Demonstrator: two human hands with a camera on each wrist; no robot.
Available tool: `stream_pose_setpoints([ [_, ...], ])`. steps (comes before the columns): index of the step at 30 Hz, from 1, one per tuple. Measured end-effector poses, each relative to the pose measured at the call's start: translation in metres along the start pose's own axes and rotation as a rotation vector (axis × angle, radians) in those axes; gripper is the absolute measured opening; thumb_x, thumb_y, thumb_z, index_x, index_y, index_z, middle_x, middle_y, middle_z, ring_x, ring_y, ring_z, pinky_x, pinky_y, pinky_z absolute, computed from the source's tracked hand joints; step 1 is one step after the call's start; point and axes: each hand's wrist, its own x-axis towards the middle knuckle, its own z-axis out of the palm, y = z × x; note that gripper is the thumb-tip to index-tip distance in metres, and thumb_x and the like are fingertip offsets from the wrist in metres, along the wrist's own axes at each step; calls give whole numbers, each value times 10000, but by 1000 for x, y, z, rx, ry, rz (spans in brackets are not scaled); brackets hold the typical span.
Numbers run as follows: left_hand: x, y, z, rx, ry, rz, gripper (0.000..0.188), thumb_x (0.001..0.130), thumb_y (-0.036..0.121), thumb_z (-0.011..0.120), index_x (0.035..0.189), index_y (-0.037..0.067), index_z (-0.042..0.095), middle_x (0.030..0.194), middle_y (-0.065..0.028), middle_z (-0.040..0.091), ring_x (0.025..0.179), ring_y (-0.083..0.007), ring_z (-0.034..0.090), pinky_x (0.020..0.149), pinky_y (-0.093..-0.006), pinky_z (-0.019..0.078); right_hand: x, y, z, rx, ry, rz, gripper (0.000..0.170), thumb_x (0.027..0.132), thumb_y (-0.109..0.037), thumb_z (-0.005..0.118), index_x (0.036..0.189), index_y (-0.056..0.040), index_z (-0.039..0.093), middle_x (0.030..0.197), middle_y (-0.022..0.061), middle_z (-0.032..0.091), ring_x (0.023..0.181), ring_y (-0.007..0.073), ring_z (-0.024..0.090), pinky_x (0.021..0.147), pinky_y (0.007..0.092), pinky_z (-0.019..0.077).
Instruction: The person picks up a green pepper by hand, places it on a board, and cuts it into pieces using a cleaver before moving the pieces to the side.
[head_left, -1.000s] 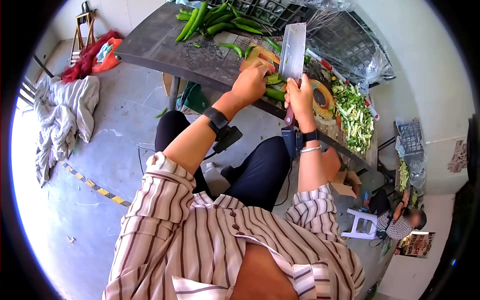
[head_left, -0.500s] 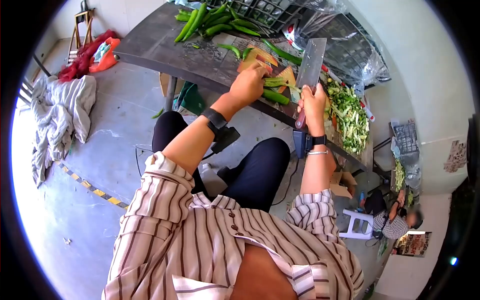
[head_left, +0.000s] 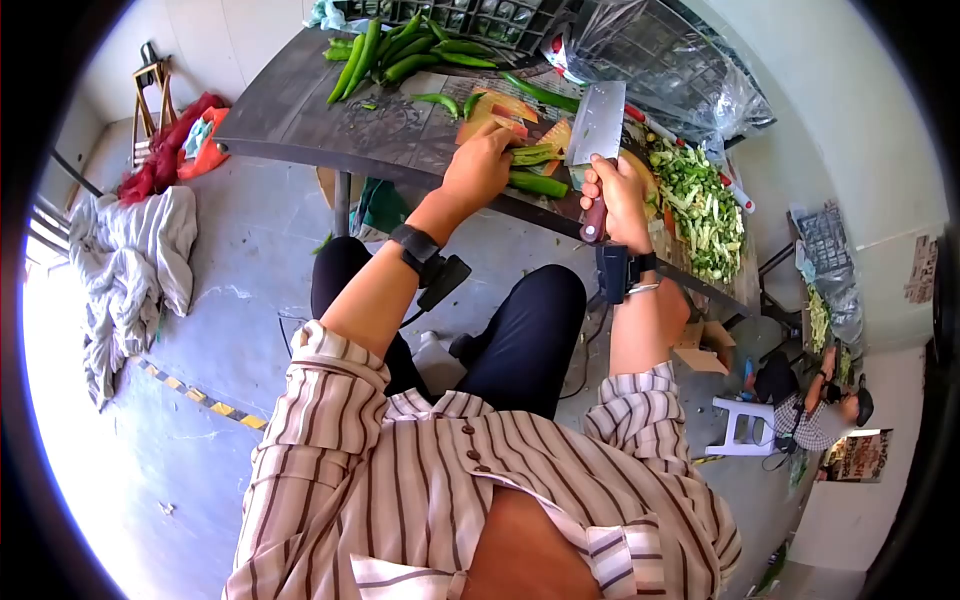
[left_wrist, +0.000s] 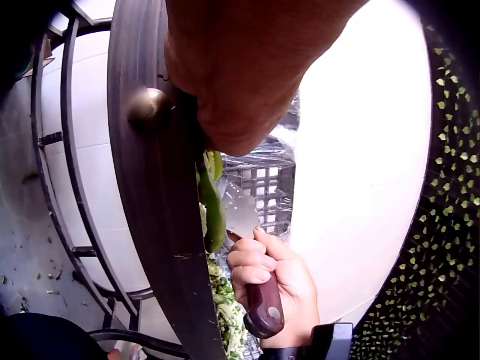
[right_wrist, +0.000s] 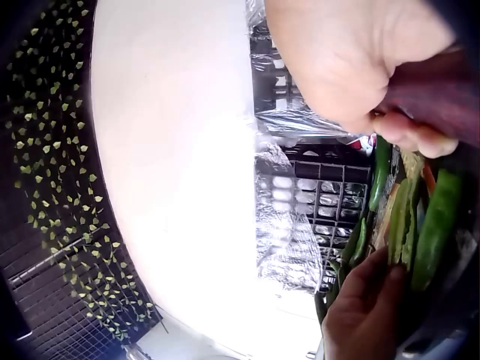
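Note:
My right hand (head_left: 620, 195) grips the dark red handle of a cleaver (head_left: 598, 125), its broad blade pointing away from me over the tabletop. To its left, my left hand (head_left: 480, 165) holds down a split green chili pepper (head_left: 533, 154) near one end. In the right wrist view, the pinching fingers and thumb of the left hand (right_wrist: 367, 307) and the pale inside of the split pepper (right_wrist: 405, 217) show. A whole green pepper (head_left: 538, 184) lies alongside, nearer the table edge. Chopped pepper (head_left: 700, 210) is heaped right of the cleaver.
Several whole peppers (head_left: 400, 55) are piled at the back left of the dark table (head_left: 290, 100). Black crates (head_left: 660, 60) with clear plastic stand behind. A red and white stick (head_left: 738, 192) borders the chopped heap. Another person (head_left: 810, 410) sits at far right.
The cleaver has moved right, away from the left hand, then slightly back left and nearer me. My left hand stays at the split pepper, whose pieces now lie side by side.

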Motion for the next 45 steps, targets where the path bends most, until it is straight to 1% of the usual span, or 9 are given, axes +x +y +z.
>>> stream_pose_setpoints([
  [12,-1,2,2,80,1,37,175,789,48,535,945,53,613,982,-131,577,888,-355,570,768,-411,464,-42,2,-75,-96,267,-113,97,899,-103,491,890,-59,405,644,7,447,462,84,438,396,253,406],
  [15,-1,4,0,56,6,31,160,796,93,573,938,32,616,967,-151,581,938,-347,536,836,-385,431,-65,4,-78,-56,263,-137,95,895,-105,498,906,-55,417,646,4,447,455,79,431,392,251,401],
  [21,-2,12,-5,139,-89,159,382,776,285,658,1065,40,610,1024,-148,596,966,-344,559,849,-415,430,-96,18,-64,144,188,-16,102,897,-128,512,914,-48,450,654,5,460,462,76,423,394,247,387],
  [23,-4,14,-4,326,-127,247,501,746,332,686,1148,55,575,1110,-136,592,1070,-298,520,974,-395,324,-102,23,-60,139,187,-14,113,896,-137,519,899,-54,442,654,5,457,473,81,426,401,252,386],
  [26,-2,25,-8,364,-197,237,533,730,347,693,1173,83,560,1119,-109,599,1084,-272,513,1002,-410,273,-106,27,-53,178,154,18,122,899,-142,520,876,-65,428,655,3,458,483,80,426,411,258,386],
  [33,1,17,0,430,-344,255,457,709,281,701,1119,107,599,1072,-70,612,1067,-258,514,960,-405,318,-103,32,-54,237,121,24,119,904,-147,518,891,-67,430,656,-1,459,482,74,424,412,249,383],
  [36,0,16,1,355,-290,202,370,717,209,689,1067,104,630,1056,-71,611,1051,-267,519,936,-403,341,-104,36,-56,250,118,31,119,905,-150,521,897,-70,434,655,-4,456,486,72,425,414,243,381],
  [38,5,15,1,339,-139,326,317,714,130,679,1028,99,649,1050,-73,608,1040,-275,521,925,-391,355,-107,36,-54,273,131,32,118,905,-154,521,896,-72,436,656,-6,453,492,71,425,415,242,380],
  [45,4,-1,8,267,-145,317,370,693,69,680,1059,80,630,1041,-76,596,1035,-294,515,906,-382,389,-109,37,-54,281,120,24,112,909,-157,512,890,-79,436,658,-8,451,495,71,421,418,239,379],
])
